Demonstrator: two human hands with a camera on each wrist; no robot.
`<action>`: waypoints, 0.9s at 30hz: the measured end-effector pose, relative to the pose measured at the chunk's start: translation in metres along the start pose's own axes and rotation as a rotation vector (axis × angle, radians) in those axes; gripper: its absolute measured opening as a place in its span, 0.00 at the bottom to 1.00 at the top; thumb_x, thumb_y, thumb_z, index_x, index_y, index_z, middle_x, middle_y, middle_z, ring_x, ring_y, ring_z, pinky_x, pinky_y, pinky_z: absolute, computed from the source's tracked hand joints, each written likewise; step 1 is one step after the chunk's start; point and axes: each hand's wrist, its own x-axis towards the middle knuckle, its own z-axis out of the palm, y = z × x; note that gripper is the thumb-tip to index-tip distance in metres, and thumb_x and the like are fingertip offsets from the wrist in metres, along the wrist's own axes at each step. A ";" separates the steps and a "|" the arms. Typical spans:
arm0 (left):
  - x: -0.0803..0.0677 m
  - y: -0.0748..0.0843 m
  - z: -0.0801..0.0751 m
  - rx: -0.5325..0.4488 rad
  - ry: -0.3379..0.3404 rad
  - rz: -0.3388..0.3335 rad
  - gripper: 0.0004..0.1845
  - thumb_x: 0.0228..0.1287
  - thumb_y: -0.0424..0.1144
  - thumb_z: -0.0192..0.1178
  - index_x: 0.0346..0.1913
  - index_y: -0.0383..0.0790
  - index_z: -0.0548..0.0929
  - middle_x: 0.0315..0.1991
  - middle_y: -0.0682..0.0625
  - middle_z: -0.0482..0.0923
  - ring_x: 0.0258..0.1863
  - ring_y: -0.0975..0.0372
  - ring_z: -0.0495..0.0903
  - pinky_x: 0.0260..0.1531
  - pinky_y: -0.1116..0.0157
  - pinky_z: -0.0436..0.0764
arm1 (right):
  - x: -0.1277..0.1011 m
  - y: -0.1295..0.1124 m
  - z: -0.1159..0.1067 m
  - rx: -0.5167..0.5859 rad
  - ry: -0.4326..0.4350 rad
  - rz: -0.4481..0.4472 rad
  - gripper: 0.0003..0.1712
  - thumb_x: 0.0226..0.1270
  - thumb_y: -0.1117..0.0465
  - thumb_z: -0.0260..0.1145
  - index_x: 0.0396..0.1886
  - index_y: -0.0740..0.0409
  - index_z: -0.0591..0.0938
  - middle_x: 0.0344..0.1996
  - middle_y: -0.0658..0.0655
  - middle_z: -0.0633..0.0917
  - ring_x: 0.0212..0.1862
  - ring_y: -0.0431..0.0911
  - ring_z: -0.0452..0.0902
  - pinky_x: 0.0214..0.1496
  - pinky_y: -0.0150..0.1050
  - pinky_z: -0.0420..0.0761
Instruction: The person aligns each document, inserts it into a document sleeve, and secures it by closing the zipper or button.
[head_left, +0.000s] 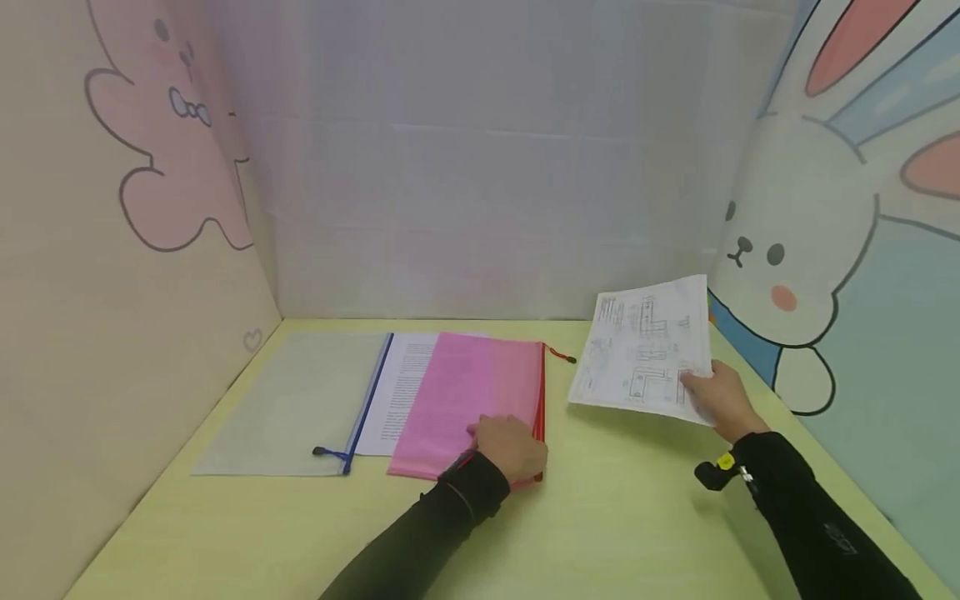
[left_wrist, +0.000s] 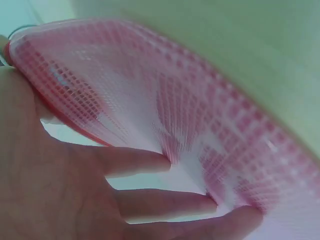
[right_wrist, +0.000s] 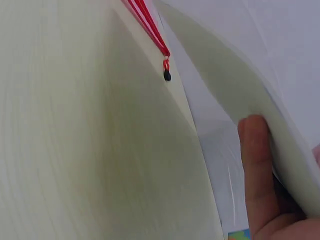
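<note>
My left hand (head_left: 513, 448) grips the near right part of a pink mesh zip pouch (head_left: 457, 392) lying on the table. In the left wrist view its fingers (left_wrist: 190, 204) press into the mesh (left_wrist: 125, 75), which puckers at the fingertips. A red zip (head_left: 541, 392) runs along the pouch's right edge. At the right, my right hand (head_left: 723, 402) holds white paper (head_left: 637, 342) printed with technical drawings, tilted above the table, thumb on top. In the right wrist view one finger (right_wrist: 257, 165) supports the paper's underside (right_wrist: 235, 80).
A pale translucent zip pouch (head_left: 292, 408) with a blue zip lies at the left. Text-printed paper (head_left: 386, 396) lies between the pouches, partly under the pink one. Walls with cartoon animals stand left and right of the yellow table (head_left: 600, 517), and a white sheet (head_left: 487, 167) hangs behind.
</note>
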 end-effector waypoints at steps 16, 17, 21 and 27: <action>0.005 -0.006 0.011 0.091 0.048 0.064 0.25 0.67 0.52 0.49 0.12 0.47 0.77 0.15 0.53 0.73 0.18 0.59 0.71 0.24 0.58 0.71 | -0.022 -0.031 0.074 0.084 0.078 0.043 0.31 0.82 0.60 0.48 0.77 0.68 0.55 0.64 0.71 0.71 0.56 0.61 0.76 0.52 0.48 0.79; 0.005 -0.005 0.011 0.097 0.052 0.061 0.25 0.67 0.52 0.49 0.13 0.46 0.78 0.17 0.52 0.75 0.19 0.58 0.73 0.23 0.57 0.72 | -0.023 -0.030 0.075 0.088 0.066 0.048 0.31 0.82 0.60 0.48 0.77 0.68 0.55 0.64 0.70 0.71 0.56 0.60 0.76 0.52 0.47 0.78; 0.005 -0.003 0.009 0.077 0.064 0.017 0.27 0.67 0.55 0.49 0.28 0.36 0.87 0.33 0.42 0.86 0.30 0.48 0.82 0.22 0.51 0.79 | -0.029 -0.027 0.077 0.069 0.023 0.056 0.31 0.81 0.60 0.48 0.76 0.69 0.56 0.63 0.71 0.72 0.55 0.59 0.76 0.49 0.45 0.77; 0.003 -0.001 0.004 0.019 0.068 -0.061 0.32 0.68 0.58 0.48 0.49 0.32 0.88 0.49 0.34 0.84 0.45 0.39 0.82 0.25 0.46 0.83 | -0.040 -0.021 0.079 0.042 -0.026 0.039 0.32 0.80 0.60 0.50 0.76 0.70 0.57 0.62 0.72 0.73 0.53 0.58 0.78 0.46 0.42 0.78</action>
